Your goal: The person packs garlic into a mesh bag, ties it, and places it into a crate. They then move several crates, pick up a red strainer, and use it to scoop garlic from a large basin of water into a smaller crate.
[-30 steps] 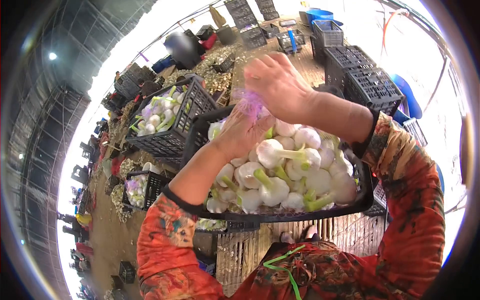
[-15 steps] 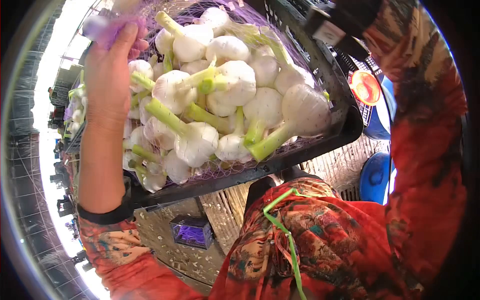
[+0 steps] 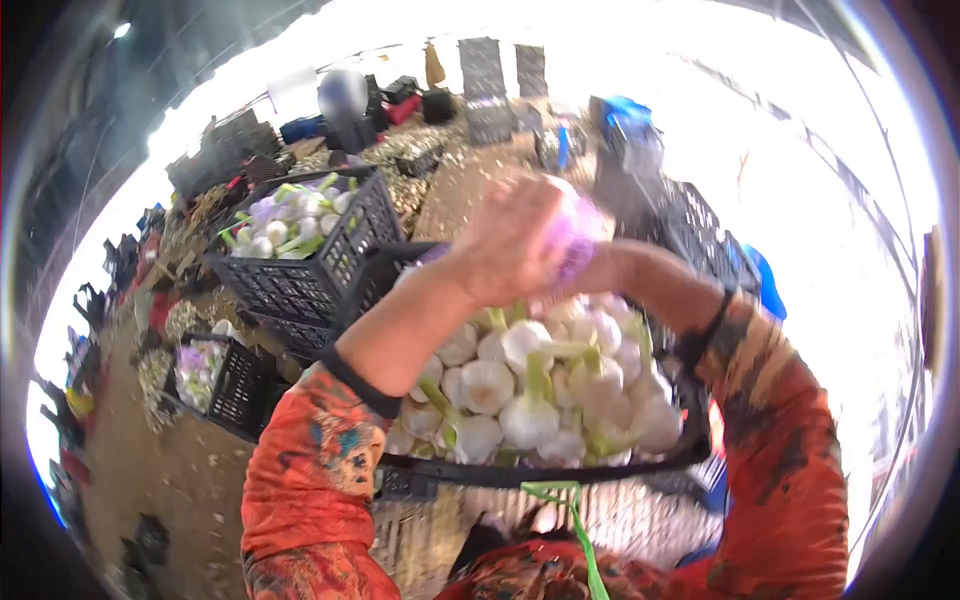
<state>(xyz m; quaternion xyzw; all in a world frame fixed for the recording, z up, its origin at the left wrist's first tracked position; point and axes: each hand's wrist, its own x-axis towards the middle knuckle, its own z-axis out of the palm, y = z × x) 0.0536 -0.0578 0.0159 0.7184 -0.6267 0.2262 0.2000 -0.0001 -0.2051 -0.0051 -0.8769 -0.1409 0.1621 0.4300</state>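
Note:
Heaped white garlic bulbs point(image 3: 485, 387) with cut green stems fill the black plastic crate point(image 3: 540, 473) in front of me. Over its far part, my left hand point(image 3: 515, 235) is closed on a gathered bunch of purple mesh net point(image 3: 578, 238). My right hand point(image 3: 585, 275) comes in from the right and meets the same bunch from below. Its fingers are hidden behind the left hand and the net, and smeared by motion. Part of the garlic lies out of sight under my forearms.
Left of my crate stands a stack of black crates point(image 3: 345, 240), topped with netted garlic point(image 3: 290, 220). A smaller crate point(image 3: 240, 395) with garlic sits on the dirt floor. Loose garlic and dark crates lie farther back. More dark crates point(image 3: 700, 225) and a blue object point(image 3: 765, 280) stand at right.
The view has tilted up and away. My left hand, with the net in it, has come from the crate's left side to above its far part. My right hand has come in beside it.

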